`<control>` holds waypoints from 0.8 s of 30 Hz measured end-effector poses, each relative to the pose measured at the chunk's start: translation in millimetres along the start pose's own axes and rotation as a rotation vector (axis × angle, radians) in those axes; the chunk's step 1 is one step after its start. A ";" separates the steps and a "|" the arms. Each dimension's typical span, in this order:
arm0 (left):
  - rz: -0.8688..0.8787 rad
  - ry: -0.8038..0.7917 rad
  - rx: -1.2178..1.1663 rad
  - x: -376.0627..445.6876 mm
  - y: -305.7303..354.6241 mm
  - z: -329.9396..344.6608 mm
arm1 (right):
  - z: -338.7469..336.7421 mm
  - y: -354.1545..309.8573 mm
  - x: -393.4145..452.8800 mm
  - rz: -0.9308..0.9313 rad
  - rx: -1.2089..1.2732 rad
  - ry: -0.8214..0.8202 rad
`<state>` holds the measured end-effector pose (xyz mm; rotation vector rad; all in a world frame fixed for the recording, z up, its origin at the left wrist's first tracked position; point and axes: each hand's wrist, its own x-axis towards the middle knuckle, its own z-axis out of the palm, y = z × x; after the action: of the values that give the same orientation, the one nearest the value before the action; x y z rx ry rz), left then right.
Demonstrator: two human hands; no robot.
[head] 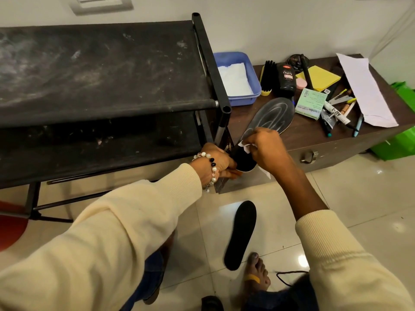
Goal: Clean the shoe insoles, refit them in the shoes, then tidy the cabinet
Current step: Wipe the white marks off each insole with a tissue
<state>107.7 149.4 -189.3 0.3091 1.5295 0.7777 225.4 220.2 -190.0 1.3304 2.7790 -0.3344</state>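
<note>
Mid-frame: left hand [219, 163] grips the heel end of a dark insole [268, 121] that lies diagonally on the brown cabinet [336, 142], toe end up toward the shoe-polish bottle [286, 80]. Right hand [267, 149] has fingers curled round a white wipe [246, 146], pressing it onto the insole's lower half. Second black insole [241, 234] lies on the tile floor [359, 198], lower centre; dusty black shoe rack [101, 70] fills upper left.

The person wears a cream knitted sweater with ribbed cuffs on both sleeves. A bracelet [210, 168] of white pearls, clear beads and black beads goes around the left wrist. A yellow plaster [254, 279] crosses the bare foot [257, 273].
</note>
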 end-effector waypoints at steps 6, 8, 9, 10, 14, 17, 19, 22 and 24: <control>-0.009 0.002 -0.019 0.6 1.8 1.1 | -3.8 0.6 -15.9 -0.142 0.048 -0.074; -0.014 -0.005 -0.020 -1.5 1.5 2.3 | -5.3 7.6 -18.5 -0.119 0.071 -0.098; -0.023 -0.006 -0.023 -2.6 1.5 2.3 | -5.5 13.0 -18.5 -0.071 0.080 -0.082; -0.035 -0.008 -0.030 -2.5 1.4 1.6 | -3.7 17.8 -17.3 -0.006 0.082 -0.053; -0.055 0.003 -0.045 -2.1 2.7 0.4 | 5.0 20.3 -13.2 0.121 0.017 0.027; -0.042 0.012 -0.041 -3.9 2.2 3.1 | 0.8 11.0 -17.8 -0.072 0.017 -0.031; -0.031 0.023 -0.031 -3.9 1.1 4.7 | -4.8 11.3 -22.0 -0.136 0.031 -0.084; -0.030 0.043 -0.007 -3.4 -0.8 6.2 | -5.2 23.0 -23.0 -0.033 0.045 -0.035; -0.021 0.052 -0.006 -1.7 -1.8 7.4 | -0.2 25.2 -19.1 0.087 0.014 0.038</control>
<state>115.4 149.1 -188.7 0.2697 1.5764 0.7796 257.0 221.0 -191.8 1.4705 2.7436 -0.3291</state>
